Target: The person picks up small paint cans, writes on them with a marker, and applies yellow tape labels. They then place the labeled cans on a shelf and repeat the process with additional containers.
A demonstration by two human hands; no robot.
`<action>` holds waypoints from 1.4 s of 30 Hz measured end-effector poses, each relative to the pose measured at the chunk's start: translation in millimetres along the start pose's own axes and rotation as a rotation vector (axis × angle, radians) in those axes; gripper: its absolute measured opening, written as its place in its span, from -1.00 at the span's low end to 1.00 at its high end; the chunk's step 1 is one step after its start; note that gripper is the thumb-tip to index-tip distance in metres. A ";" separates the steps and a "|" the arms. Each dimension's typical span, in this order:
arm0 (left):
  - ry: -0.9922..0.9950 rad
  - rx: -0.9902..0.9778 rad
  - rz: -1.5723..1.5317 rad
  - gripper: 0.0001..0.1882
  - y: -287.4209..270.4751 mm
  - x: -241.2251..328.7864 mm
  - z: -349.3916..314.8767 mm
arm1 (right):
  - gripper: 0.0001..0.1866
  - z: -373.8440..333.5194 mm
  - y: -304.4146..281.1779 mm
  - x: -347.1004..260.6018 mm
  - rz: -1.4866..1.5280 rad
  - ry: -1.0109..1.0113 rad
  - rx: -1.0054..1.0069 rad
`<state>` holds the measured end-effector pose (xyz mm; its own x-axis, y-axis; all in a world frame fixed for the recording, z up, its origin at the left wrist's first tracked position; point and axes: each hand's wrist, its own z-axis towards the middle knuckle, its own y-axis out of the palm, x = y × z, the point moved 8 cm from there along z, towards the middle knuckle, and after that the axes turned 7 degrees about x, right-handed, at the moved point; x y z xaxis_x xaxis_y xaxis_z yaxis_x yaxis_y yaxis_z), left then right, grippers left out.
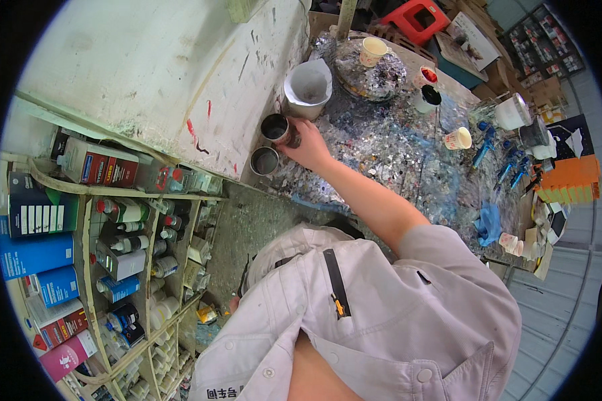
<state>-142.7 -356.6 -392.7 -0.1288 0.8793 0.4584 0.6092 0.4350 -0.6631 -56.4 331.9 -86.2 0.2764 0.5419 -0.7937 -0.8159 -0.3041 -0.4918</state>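
Observation:
My right hand (308, 147) reaches across the table's left corner, its fingers closed at the side of a small cup with a dark inside (272, 124). Close beside it, toward me, stands a second small cup, grey inside (265, 161). A larger white container with a paper-like lining (309, 85) rises just beyond my hand. Of my left hand (233, 305), only a bit of skin shows past my grey shirt; its fingers are hidden.
The paint-crusted table (394, 160) carries several paper cups, including one with red paint (425, 76), a black-filled cup (427, 99) and blue spray guns (484, 147). A white panel (180, 80) borders it on the left, above shelves (80, 254) of cans and bottles.

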 end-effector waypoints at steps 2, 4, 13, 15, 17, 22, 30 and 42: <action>-0.005 -0.008 0.001 -0.59 -3.5 -1.9 2.5 | -0.32 -11.2 -14.9 2.1 0.042 0.031 0.026; -0.003 0.006 -0.034 -0.60 -8.6 7.1 4.7 | -0.49 -21.9 -33.8 10.0 0.122 0.129 0.064; 0.051 0.134 -0.247 -0.63 -16.3 121.2 18.4 | -0.52 102.6 -138.7 31.4 -0.010 0.247 0.376; 0.103 0.145 -0.146 -0.63 -13.6 140.8 25.2 | -0.58 127.7 -136.0 22.9 -0.248 0.193 0.163; 0.150 0.110 -0.213 -0.64 -4.6 154.1 33.9 | -0.70 139.4 -132.6 12.3 -0.360 0.140 0.080; 0.198 0.081 -0.387 -0.63 14.8 142.8 39.1 | -0.70 149.0 -157.7 -5.7 -0.159 0.134 0.314; 0.059 0.039 -0.108 -0.64 37.3 12.8 37.2 | -0.64 155.7 -172.8 15.9 0.066 0.323 0.261; -0.064 0.042 -0.248 -0.58 10.4 81.0 10.1 | 0.02 55.9 -74.2 45.0 -0.190 0.002 -0.052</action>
<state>-154.6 -278.9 -368.5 -0.3201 0.7547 0.5726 0.5198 0.6453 -0.5599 -11.8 422.7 -65.4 0.4237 0.5921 -0.6855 -0.7215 -0.2369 -0.6506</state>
